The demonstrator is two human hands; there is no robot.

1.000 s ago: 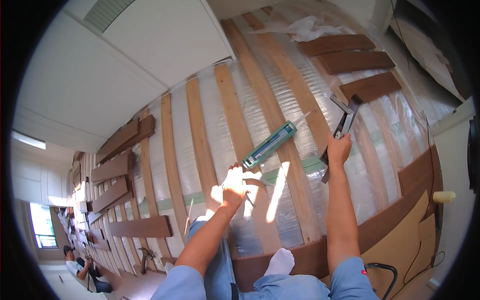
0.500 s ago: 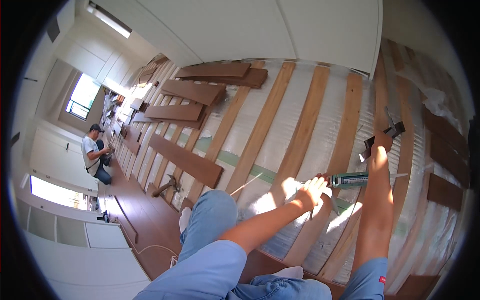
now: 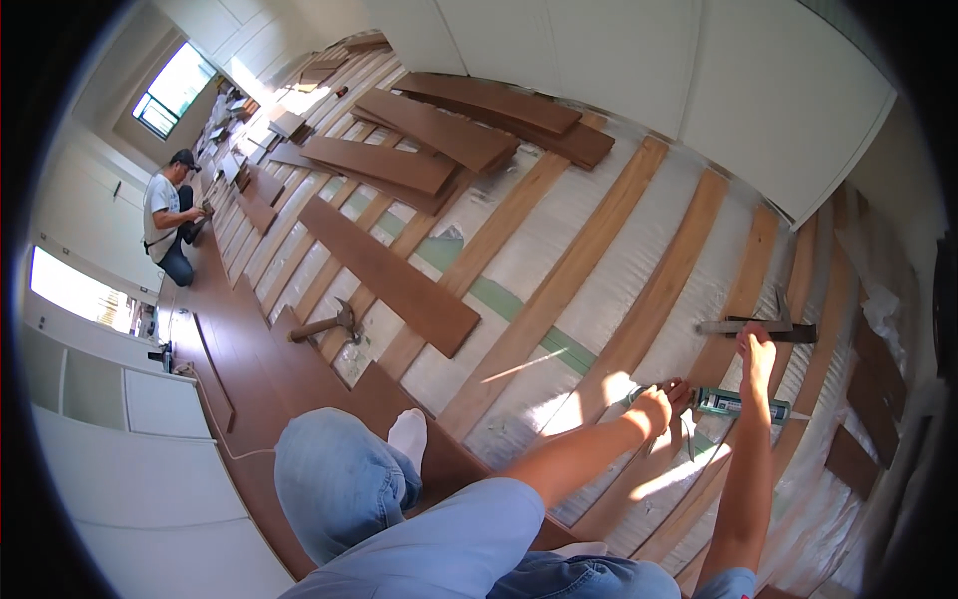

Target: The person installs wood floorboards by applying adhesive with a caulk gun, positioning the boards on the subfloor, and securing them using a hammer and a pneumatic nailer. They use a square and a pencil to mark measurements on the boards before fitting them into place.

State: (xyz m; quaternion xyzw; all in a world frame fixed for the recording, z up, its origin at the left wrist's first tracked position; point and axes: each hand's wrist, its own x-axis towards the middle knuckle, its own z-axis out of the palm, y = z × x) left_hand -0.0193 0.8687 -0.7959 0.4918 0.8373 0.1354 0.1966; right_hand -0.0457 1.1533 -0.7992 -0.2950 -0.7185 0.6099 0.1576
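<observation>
Kneeling on the dark laid flooring [image 3: 249, 399], the person shows blue jeans [image 3: 344, 479] and a white sock [image 3: 407, 434] nearest the camera, with both bare forearms stretching out from there toward a caulking gun [image 3: 743, 403]. The left hand [image 3: 659, 407] sits at the gun's nozzle end, fingers curled in around the tip, pressing it down toward a pale wooden batten [image 3: 639, 329] that crosses the silvery underlay [image 3: 559, 260]. The right hand [image 3: 755, 351] is at the gun's rear end, fingers closed around its handle frame; whether the trigger is squeezed cannot be told. The gun's green-and-white tube lies nearly flat between the two hands, just above the batten. Left of the gun and well apart from it, a hammer [image 3: 324, 324] rests at the edge of the laid flooring, and beyond the hammer a long dark plank [image 3: 389, 275] lies slanted over the battens. Farther from the gun, toward the white wall panels [image 3: 699, 80], more dark planks [image 3: 449, 130] are stacked loosely. Farthest off, to the left near a bright window [image 3: 172, 90], another person [image 3: 168, 225] in a grey shirt and cap crouches over the floor.
</observation>
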